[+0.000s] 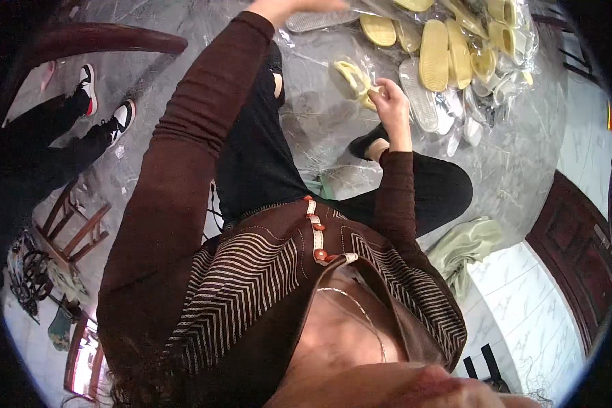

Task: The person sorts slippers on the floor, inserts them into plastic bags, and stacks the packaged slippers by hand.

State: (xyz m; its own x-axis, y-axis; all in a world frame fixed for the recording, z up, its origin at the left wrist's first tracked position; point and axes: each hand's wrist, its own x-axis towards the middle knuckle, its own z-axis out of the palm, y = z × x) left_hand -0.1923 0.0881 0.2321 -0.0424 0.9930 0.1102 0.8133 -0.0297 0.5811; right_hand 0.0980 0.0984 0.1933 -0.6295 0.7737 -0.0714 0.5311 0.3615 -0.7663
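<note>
My left hand is at the top edge, partly cut off, its visible fingers stretched out above a pale slipper in clear plastic. My right hand is closed at the edge of a pair of yellow slippers, which hangs or rests just left of its fingertips. Right of that hand lies a clear, glittery slipper. Beyond it are yellow slippers, several of them in clear plastic.
The slipper pile spreads over the grey floor at the upper right. A person in black trousers and sneakers stands at the left, near a wooden stool. Green cloth lies at the right, near a dark door.
</note>
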